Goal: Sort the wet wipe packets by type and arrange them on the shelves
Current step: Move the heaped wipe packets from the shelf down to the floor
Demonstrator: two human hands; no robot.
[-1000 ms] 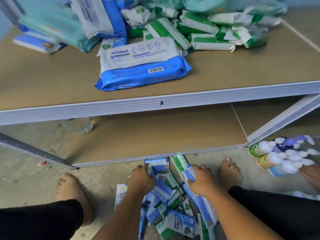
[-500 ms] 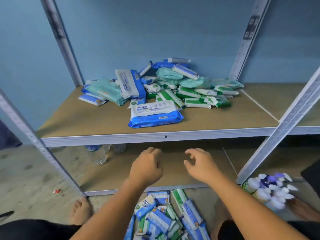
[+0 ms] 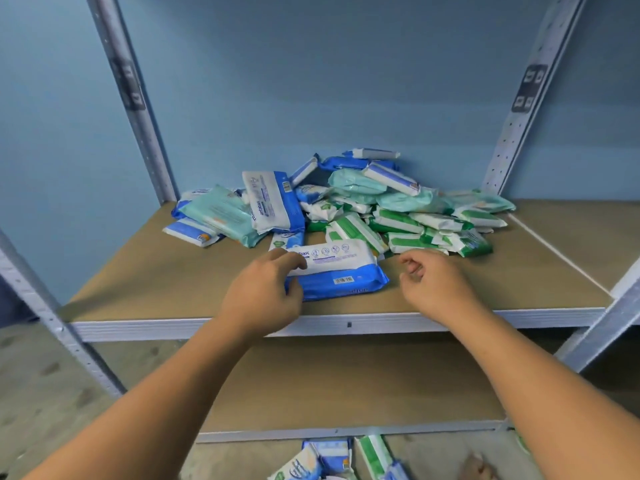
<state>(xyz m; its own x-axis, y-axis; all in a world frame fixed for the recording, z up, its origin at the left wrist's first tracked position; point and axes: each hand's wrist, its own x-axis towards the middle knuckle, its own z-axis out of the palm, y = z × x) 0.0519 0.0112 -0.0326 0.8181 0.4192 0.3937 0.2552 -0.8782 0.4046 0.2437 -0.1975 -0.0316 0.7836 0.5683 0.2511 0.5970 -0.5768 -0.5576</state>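
Soft even light, edges bowed (wide-angle); slightly blurry

Shelf [image 3: 138, 282] bare at left and far right; packet heap [image 3: 363, 202] fills middle back (blue packet [image 3: 343, 282] foremost).

"antabax" reads on the leaning pack [image 3: 272, 204] behind the front blue pack [image 3: 343, 273]; that one shows "bax" beside my left hand [image 3: 261, 299].
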